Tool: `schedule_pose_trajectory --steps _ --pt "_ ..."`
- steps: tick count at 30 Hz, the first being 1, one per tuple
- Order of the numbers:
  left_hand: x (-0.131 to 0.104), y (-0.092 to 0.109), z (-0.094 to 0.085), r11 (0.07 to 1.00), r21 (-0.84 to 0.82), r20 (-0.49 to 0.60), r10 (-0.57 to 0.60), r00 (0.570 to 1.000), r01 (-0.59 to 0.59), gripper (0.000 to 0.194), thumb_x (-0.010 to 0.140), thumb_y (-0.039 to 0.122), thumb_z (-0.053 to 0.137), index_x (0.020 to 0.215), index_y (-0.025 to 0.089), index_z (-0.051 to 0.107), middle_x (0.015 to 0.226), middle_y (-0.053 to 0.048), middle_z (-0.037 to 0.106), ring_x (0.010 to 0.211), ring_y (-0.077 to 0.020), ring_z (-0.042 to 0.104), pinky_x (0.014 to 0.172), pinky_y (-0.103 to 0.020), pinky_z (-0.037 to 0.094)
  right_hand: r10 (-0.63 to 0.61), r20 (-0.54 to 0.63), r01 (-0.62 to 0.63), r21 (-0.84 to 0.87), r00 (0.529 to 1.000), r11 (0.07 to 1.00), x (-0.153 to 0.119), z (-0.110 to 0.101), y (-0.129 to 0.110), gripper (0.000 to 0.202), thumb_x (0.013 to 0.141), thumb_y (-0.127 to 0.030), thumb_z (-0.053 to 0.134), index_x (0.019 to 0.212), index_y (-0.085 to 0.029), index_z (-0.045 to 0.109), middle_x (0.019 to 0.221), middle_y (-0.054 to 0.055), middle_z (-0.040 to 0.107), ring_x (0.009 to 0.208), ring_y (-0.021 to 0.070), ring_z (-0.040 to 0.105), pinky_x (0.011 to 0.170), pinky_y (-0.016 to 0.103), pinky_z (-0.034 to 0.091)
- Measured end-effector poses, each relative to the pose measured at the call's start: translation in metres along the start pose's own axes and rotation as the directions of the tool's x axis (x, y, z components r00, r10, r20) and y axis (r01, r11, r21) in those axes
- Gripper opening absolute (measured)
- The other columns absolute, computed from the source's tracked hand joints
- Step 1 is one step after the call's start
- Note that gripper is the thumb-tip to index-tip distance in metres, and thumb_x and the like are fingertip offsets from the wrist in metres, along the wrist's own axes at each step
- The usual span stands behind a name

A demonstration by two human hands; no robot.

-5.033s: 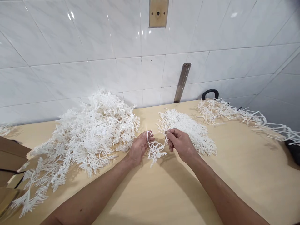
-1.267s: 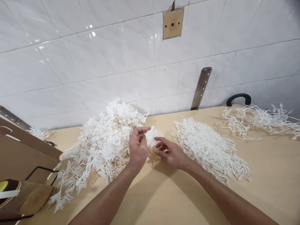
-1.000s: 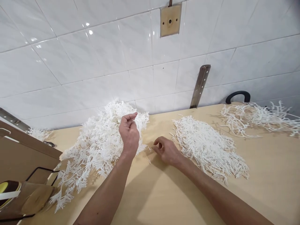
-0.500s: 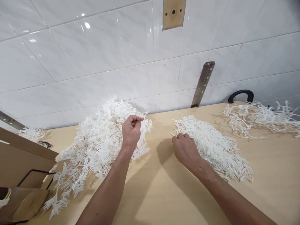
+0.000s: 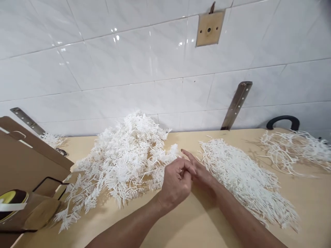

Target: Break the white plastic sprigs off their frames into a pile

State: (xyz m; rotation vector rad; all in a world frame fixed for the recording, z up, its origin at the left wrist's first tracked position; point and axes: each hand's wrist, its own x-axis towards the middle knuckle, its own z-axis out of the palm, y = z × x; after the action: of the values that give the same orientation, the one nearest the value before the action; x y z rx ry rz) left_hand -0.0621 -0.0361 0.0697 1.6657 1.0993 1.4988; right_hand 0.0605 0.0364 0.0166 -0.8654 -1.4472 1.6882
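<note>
My left hand [image 5: 177, 182] is closed, thumb and fingers curled together; what they grip, if anything, is hidden. Touching it from the right, my right hand [image 5: 204, 174] is partly behind it, one or two fingers stretched out and the others covered. Just beyond my hands, a small white frond [image 5: 174, 151] stands out at the right edge of a tall heap of white feathery plastic-looking sprigs [image 5: 129, 151]. On the other side, beside my right wrist, lies a flatter pile of short white pieces [image 5: 243, 175].
Bare white branching stems [image 5: 294, 150] lie at the far right, before a black curved handle [image 5: 283, 119]. At left stand a cardboard box [image 5: 28, 151] and a taped roll [image 5: 15, 206]. A tiled wall [image 5: 116, 69] backs the wooden tabletop [image 5: 176, 230].
My left hand has moved right and nearer, and my right hand has moved off the flat pile's edge; they now meet between the piles. The camera view has shifted.
</note>
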Motion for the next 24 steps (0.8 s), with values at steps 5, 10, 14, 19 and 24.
schedule_pose_trajectory --steps 5,10,14,19,24 --pt "-0.026 -0.008 -0.001 0.995 0.046 0.074 0.087 0.993 -0.090 0.021 0.078 0.001 0.050 0.069 0.018 0.059 0.078 -0.004 0.071 0.078 -0.0164 0.067 0.082 -0.032 0.052 0.038 0.022 -0.042 0.237 0.999 0.971 0.005 -0.003 0.018 0.090 0.065 -0.045 0.084 0.141 -0.031 0.040 0.101 0.004 0.064 0.079 0.0185 0.065 0.071 0.032 0.051" --pt "-0.039 -0.003 -0.009 0.970 0.158 0.190 0.154 0.970 -0.185 0.021 0.077 0.000 0.049 0.071 0.018 0.057 0.076 -0.004 0.070 0.075 -0.0155 0.066 0.082 -0.033 0.052 0.075 -0.016 -0.070 0.199 0.997 0.977 0.009 -0.002 0.025 0.050 0.067 -0.043 0.083 0.103 -0.021 0.056 0.066 -0.005 0.058 0.051 0.0092 0.051 0.049 0.022 0.039" --pt "-0.046 -0.003 -0.022 0.797 0.513 0.251 0.217 0.943 -0.320 0.021 0.077 0.000 0.048 0.079 0.018 0.058 0.080 -0.005 0.064 0.084 -0.0186 0.061 0.098 -0.046 0.044 0.047 -0.210 -0.014 0.154 0.977 0.988 0.006 -0.004 0.022 0.039 0.068 -0.042 0.082 0.089 -0.019 0.060 0.068 -0.003 0.060 0.056 0.0116 0.056 0.050 0.023 0.042" --pt "-0.044 -0.018 -0.042 0.524 0.823 0.152 0.165 0.974 -0.217 0.032 0.080 0.005 0.051 0.109 0.017 0.059 0.126 -0.016 0.053 0.124 -0.0309 0.045 0.105 -0.053 0.039 0.096 -0.402 0.033 0.303 0.910 0.952 -0.003 -0.004 0.006 0.034 0.060 -0.033 0.085 0.083 -0.018 0.064 0.069 0.000 0.064 0.062 0.0149 0.061 0.058 0.028 0.053" --pt "-0.029 -0.036 -0.057 0.449 0.890 0.096 -0.015 0.995 -0.079 0.044 0.083 0.023 0.063 0.125 0.020 0.052 0.121 -0.011 0.058 0.113 -0.0295 0.050 0.097 -0.049 0.044 0.026 -0.469 0.165 0.361 0.883 0.918 -0.008 -0.011 -0.017 0.029 0.058 -0.024 0.083 0.081 -0.018 0.067 0.067 -0.001 0.060 0.064 0.0160 0.062 0.052 0.027 0.053"
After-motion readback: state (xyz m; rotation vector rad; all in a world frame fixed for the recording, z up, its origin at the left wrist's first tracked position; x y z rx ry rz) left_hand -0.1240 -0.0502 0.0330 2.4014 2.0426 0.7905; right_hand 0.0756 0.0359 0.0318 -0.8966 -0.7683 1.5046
